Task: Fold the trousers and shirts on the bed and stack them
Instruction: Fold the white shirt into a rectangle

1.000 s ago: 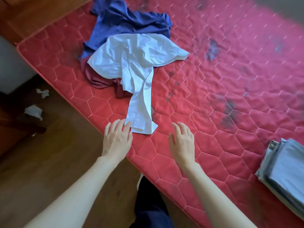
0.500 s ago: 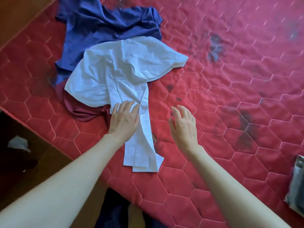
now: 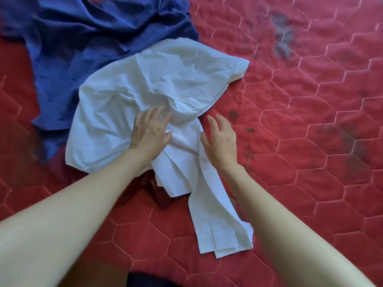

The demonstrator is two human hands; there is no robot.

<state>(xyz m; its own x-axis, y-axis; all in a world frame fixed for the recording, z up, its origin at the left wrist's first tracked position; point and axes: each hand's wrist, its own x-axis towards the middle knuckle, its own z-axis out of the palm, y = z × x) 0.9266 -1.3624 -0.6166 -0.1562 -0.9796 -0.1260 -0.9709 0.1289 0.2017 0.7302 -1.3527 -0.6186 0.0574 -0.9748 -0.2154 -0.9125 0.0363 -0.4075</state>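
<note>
Shirt (image 3: 157,85), white, is lying crumpled on the bed (image 3: 310,141); left hand (image 3: 150,133) is pressing it flat-fingered, right hand (image 3: 220,139) hovering open beside. Probably light, limp; shoulders looking best to pinch.

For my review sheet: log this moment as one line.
phase: reaching | left hand: flat on white shirt | right hand: open beside sleeve | blue garment: unfolded behind | surface: red bed
</note>
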